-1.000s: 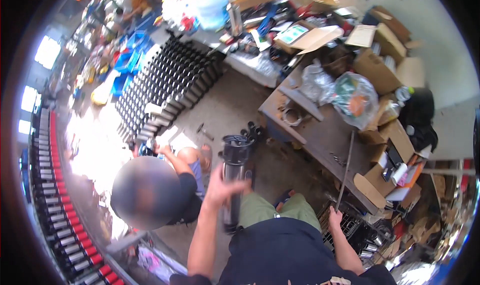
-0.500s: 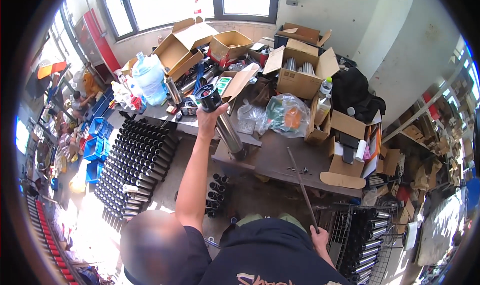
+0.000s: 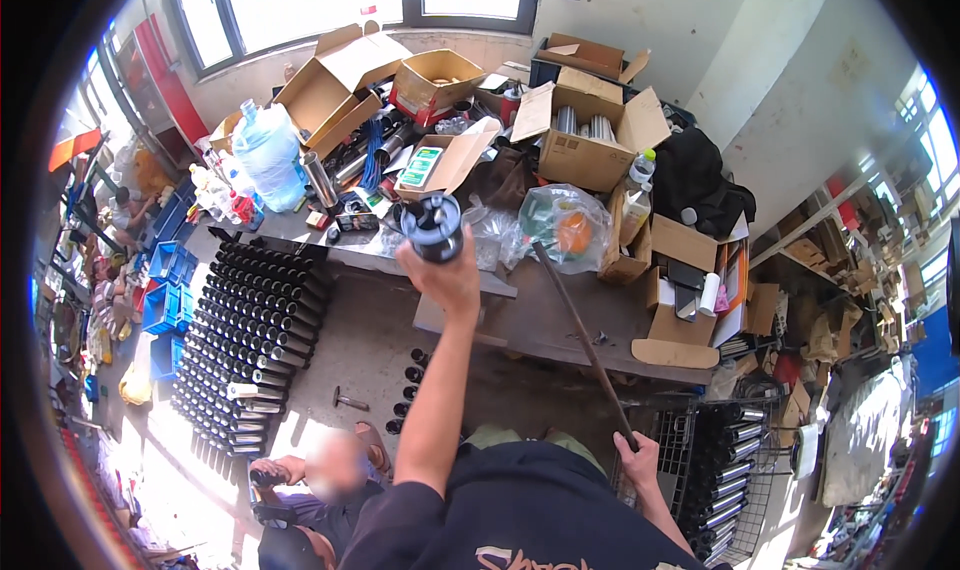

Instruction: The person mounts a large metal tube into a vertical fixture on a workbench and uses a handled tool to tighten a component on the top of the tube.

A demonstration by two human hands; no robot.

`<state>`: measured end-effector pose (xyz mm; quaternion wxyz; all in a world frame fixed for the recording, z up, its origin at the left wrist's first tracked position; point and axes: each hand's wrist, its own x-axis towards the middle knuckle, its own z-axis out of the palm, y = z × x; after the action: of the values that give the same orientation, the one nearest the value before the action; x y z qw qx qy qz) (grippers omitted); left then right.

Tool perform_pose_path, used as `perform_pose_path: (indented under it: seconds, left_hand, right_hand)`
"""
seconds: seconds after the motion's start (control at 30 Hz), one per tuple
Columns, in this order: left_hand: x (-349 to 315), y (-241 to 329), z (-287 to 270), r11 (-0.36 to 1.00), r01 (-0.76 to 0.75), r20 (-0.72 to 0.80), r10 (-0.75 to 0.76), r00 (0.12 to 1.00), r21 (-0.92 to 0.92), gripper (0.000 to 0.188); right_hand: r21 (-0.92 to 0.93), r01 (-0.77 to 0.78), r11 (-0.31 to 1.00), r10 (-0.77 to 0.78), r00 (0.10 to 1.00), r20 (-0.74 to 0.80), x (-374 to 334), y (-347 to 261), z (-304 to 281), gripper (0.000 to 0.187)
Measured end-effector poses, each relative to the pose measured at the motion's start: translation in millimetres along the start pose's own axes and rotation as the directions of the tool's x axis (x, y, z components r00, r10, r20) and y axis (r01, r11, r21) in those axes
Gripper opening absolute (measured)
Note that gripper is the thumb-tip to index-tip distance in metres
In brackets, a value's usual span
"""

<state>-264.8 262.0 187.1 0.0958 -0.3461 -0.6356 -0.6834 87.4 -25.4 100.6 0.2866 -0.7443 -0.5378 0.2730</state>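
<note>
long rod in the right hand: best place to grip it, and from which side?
Grip the rod at its near end, where the right hand already wraps it, coming from below. It slants up and away toward the cluttered bench, so the far end sits among bags and boxes while the near end hangs free. Probably add the left hand mid-shaft once it puts down the black cylinder.

A cluttered workbench (image 3: 560,320) is seen; open cardboard boxes (image 3: 590,140), a water jug (image 3: 268,155), a plastic bag (image 3: 560,225) and a bottle (image 3: 636,185) are set on it. Rows of black cylinders (image 3: 250,320) and a hammer (image 3: 350,402) are laid on the concrete floor (image 3: 360,350).
</note>
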Motion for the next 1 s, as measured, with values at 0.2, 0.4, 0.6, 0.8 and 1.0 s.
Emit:
perform_pose_path:
  seconds: [0.2, 0.4, 0.6, 0.8, 1.0]
  left_hand:
    - [4.3, -20.7, -18.4, 0.823, 0.368, 0.591, -0.049, 0.805, -0.433, 0.041]
    - [64.7, -44.6, -20.8, 0.789, 0.584, 0.972, 0.067, 0.226, -0.190, 0.081]
    - [66.0, -35.1, -10.4, 0.741, 0.636, 0.953, 0.016, 0.302, -0.214, 0.099]
    - [69.2, -74.8, -16.2, 0.742, 0.605, 0.944, 0.112, 0.312, -0.288, 0.064]
    - [-0.7, -36.6, -70.7, 0.991, 0.133, 0.137, -0.131, 0.982, -0.003, 0.056]
  right_hand:
    - [-0.024, 0.062, 0.998, -0.061, 0.998, 0.028, 25.6, -25.1, -20.5, 0.035]
    - [-0.240, 0.338, 0.910, -0.343, 0.939, 0.019, 100.4, -63.0, -73.5, 0.032]
    - [-0.268, 0.373, 0.888, -0.372, 0.926, 0.055, 141.3, -154.5, -105.2, 0.030]
    - [0.255, 0.590, 0.766, -0.585, 0.474, 0.659, 17.7, -245.8, -35.9, 0.088]
    - [0.145, 0.787, -0.600, -0.538, -0.530, 0.656, 46.8, -356.5, -24.6, 0.012]
